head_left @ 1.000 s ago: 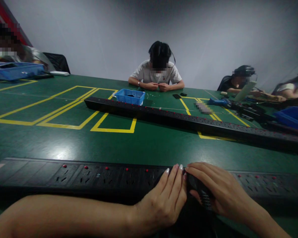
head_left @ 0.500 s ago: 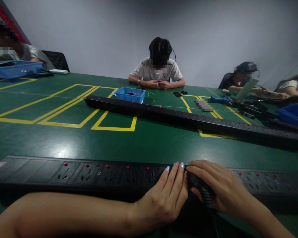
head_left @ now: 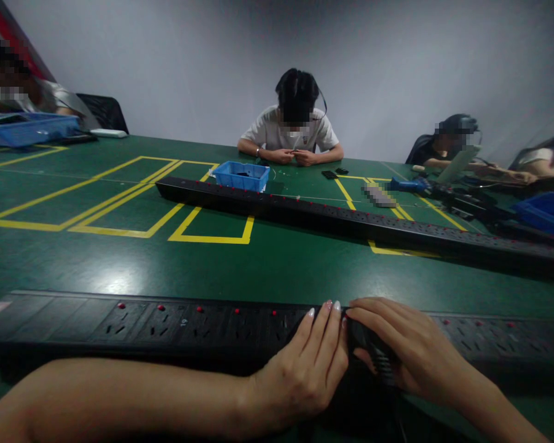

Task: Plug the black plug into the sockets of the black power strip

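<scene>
Black socket strip (head_left: 142,323) laid lengthwise across the green desk (head_left: 120,264), left hand (head_left: 299,369) placed against it, fingers straight and together, any grip beneath hidden, black ribbed plug (head_left: 362,335) held at the strip by the right hand's (head_left: 406,344) curled fingers.

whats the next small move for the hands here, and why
Probably a gentle, straight press on the plug with the right hand, the left hand bracing. The right hand holds the plug at the near strip, and the left lies on the strip beside it. The fingers hide whether the plug is fully seated.
</scene>
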`<action>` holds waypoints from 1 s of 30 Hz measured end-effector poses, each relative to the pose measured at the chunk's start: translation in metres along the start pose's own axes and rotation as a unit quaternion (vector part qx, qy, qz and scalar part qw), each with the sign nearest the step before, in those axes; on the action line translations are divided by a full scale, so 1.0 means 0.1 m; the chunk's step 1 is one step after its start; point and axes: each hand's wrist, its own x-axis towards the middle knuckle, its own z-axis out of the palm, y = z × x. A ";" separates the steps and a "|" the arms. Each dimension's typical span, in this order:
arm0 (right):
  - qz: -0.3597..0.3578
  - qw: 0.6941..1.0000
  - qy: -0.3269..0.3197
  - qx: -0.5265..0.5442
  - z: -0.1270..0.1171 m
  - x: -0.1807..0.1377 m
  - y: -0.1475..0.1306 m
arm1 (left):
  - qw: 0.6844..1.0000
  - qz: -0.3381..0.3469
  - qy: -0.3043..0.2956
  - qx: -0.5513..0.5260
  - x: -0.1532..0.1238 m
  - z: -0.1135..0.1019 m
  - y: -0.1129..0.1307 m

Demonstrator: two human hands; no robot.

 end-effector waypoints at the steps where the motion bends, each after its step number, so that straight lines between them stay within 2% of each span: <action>1: 0.000 1.000 0.000 -0.001 0.00 0.00 0.00 | 1.000 0.000 -0.001 0.001 0.00 0.00 0.00; 30: 0.002 1.000 0.014 0.002 0.00 0.00 0.00 | 1.000 0.004 0.010 -0.006 0.00 -0.02 -0.03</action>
